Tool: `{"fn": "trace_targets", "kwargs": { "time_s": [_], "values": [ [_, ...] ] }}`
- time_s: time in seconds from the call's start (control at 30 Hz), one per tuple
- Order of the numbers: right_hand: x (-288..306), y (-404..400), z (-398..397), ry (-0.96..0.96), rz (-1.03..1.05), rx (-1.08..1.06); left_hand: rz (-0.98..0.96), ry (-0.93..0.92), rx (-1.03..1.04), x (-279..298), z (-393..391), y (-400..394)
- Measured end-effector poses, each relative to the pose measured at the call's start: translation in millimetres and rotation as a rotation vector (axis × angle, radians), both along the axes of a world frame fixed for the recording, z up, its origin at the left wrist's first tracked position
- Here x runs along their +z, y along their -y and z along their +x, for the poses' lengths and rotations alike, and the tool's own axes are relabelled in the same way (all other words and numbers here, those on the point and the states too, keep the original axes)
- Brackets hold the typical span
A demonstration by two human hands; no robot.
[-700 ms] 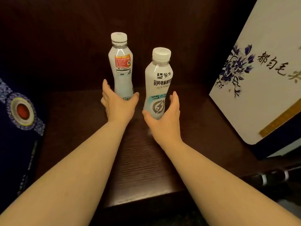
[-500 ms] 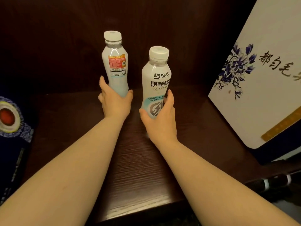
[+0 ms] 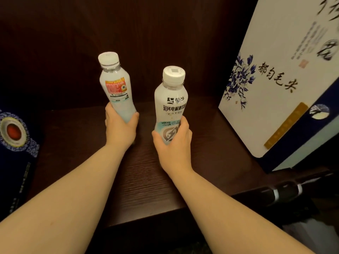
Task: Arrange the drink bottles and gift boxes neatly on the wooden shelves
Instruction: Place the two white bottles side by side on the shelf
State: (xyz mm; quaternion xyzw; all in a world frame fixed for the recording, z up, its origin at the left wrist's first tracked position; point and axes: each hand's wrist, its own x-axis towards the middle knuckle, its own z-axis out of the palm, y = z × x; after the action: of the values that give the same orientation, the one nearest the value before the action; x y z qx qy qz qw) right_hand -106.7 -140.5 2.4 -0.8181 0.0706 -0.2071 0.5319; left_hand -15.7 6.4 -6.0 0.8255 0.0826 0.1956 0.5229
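Observation:
Two white drink bottles with white caps are over the dark wooden shelf (image 3: 211, 143). My left hand (image 3: 120, 126) grips the lower part of the left bottle (image 3: 116, 88), whose orange-red label faces me; it leans slightly left. My right hand (image 3: 173, 143) is wrapped around the base of the right bottle (image 3: 170, 105), which shows black Chinese lettering and a grey lightning logo. The hands hide both bottle bases, so I cannot tell whether they rest on the shelf. A white gift box (image 3: 286, 76) with blue flowers and calligraphy leans at the right.
A dark blue gift box (image 3: 14, 143) with a round red and gold emblem stands at the left edge. The dark back panel of the shelf rises behind the bottles. Below right of the shelf's front edge lies a dark rod (image 3: 286, 191) with silver bands.
Both hands have closed around the bottles from loose, open fingers. The bottles sit lower in view and the left one tilts more; the camera view has shifted so the gift boxes appear larger.

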Motion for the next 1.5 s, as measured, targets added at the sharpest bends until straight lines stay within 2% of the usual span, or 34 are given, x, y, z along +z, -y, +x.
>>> {"fn": "trace_targets", "kwargs": {
  "time_s": [0.23, 0.47, 0.63, 0.87, 1.13, 1.33, 1.5],
  "values": [
    [15, 35, -94, -0.067, 0.090, 0.015, 0.000, -0.106, -0.041, 10, -85, 25],
    [57, 159, -198, -0.051, 0.260, -0.101, 0.096, -0.183, -0.220, 41, -206, 81],
    [109, 267, -287, 0.071, 0.312, -0.089, 0.112, -0.082, -0.367, 97, -294, 176],
    [173, 418, -394, 0.181, 0.305, -0.167, 0.072, 0.038, -0.565, 157, -380, 359],
    [217, 562, -450, 0.271, 0.222, -0.404, 0.032, 0.126, -0.727, 211, -416, 550],
    [218, 650, -432, 0.287, 0.168, -0.521, -0.001, 0.103, -0.844, 212, -376, 661],
    [219, 721, -381, 0.282, 0.114, -0.573, -0.033, 0.148, -0.950, 211, -303, 750]
  ]
}}
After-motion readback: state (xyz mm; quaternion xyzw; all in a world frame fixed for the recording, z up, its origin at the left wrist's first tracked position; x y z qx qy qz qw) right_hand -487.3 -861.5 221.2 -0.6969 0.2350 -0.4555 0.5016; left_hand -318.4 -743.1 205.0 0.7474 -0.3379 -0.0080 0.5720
